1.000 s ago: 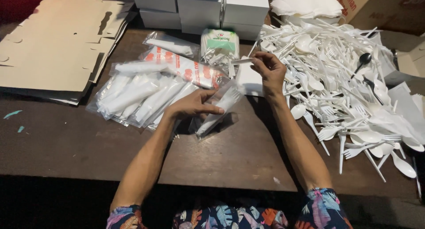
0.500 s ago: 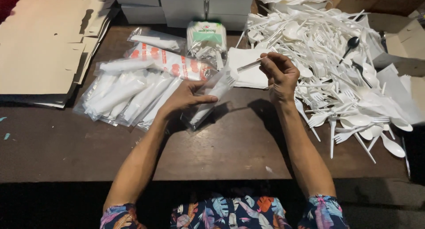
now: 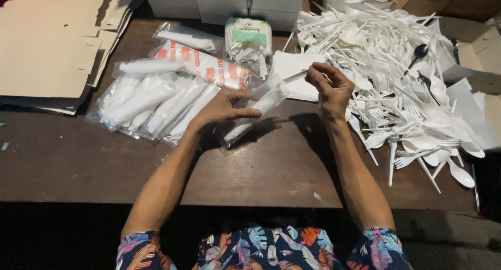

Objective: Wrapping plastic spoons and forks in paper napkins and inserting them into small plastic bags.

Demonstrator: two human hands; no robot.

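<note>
A clear plastic sleeve (image 3: 254, 113) of white cutlery is held at the table's centre, its long axis running from 7 to 1 o'clock, open end towards 1. The left hand (image 3: 224, 111) is wrapped around its middle. The right hand (image 3: 329, 87), at 3 o'clock of it, is pinched on a thin white handle (image 3: 294, 77). Smooth filled sleeves (image 3: 151, 103) are stacked at 9 o'clock, too overlapped to count; one loose heap of cutlery (image 3: 396, 82) lies at 3 o'clock.

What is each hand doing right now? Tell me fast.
Left hand: closed on a clear plastic sleeve with white cutlery inside.
Right hand: fingers pinched on a thin white item at the sleeve's top end.
</note>
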